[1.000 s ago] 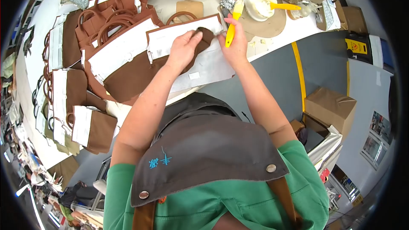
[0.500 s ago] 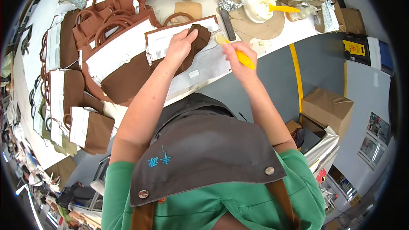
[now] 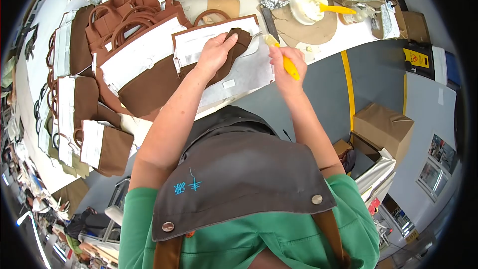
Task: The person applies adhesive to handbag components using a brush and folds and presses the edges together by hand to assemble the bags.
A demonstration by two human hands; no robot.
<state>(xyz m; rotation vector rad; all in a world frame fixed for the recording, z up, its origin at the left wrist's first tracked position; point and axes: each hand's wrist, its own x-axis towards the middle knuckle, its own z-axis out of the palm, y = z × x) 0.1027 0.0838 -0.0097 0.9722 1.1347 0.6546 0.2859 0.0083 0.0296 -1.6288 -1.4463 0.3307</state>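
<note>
My left hand (image 3: 215, 56) is closed on the folded edge of dark brown fabric (image 3: 238, 45). The fabric belongs to a bag part with a white panel (image 3: 191, 50) and a reddish-brown loop handle (image 3: 211, 13). A brush (image 3: 290, 67) with a yellow handle is gripped in my right hand (image 3: 289, 60). Its pale bristles point up and left, a little to the right of the fabric, seemingly apart from it. Beneath the fabric lies a grey sheet (image 3: 244, 80) with a small white label.
Several brown bag pieces (image 3: 144, 52) with white panels crowd the table's left side. A white container (image 3: 303, 7) with pale paste and another yellow-handled brush (image 3: 338, 9) stands at the back right. A dark bar (image 3: 270, 24) lies in front. A cardboard box (image 3: 383, 122) sits on the floor.
My right hand has moved the brush slightly right and up, farther from the brown fabric. My left hand keeps its hold on the fabric. The whole view has shifted a little.
</note>
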